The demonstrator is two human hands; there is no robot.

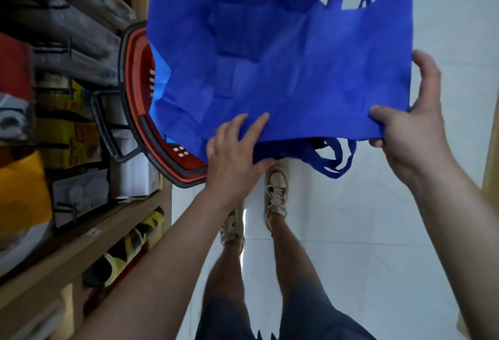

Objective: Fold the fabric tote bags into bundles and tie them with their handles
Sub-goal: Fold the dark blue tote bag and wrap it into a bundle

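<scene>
A blue fabric tote bag (283, 64) is held flat in the air in front of me, creased into squares. Its blue handles (334, 159) dangle below the near edge, and another pair loops at the far edge. My right hand (407, 129) pinches the bag's near right corner, thumb on top and fingers under and around the edge. My left hand (235, 150) grips the near edge left of centre, fingers on top and thumb under the fabric.
A red shopping basket (167, 156) with black rim and handle sits at the left under the bag, lighter blue fabric inside it. Wooden shelves (81, 237) of boxed goods run along the left. White tiled floor (378, 218) lies below, with my legs and shoes.
</scene>
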